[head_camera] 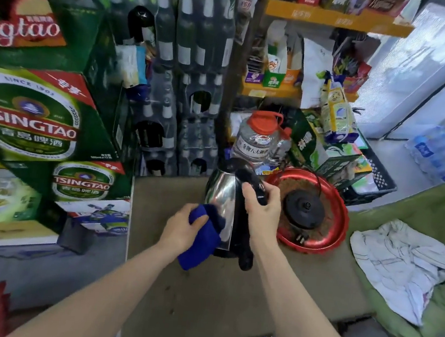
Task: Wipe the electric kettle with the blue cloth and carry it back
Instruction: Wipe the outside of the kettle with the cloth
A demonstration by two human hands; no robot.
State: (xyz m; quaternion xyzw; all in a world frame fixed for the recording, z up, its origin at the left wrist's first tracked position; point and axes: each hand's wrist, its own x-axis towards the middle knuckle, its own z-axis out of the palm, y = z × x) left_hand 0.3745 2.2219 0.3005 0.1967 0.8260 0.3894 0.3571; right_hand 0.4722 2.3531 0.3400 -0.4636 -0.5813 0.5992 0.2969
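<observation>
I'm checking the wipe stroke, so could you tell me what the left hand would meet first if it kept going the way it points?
The left hand, gripping the blue cloth, points at the steel kettle, and the cloth seems already against its side.

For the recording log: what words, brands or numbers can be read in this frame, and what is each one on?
"TSINGTAO", "SINCE 1903", "青島啤酒": large green beer carton.
"TSINGTAO": smaller green carton.
"ngtao", cut off by the frame edge: top carton.
Clear jug label: Chinese characters, too blurred to read.
Shelf price tags, snack packets, bottle labels: too small or blurred.
Electric kettle, blue cloth: no text.
</observation>
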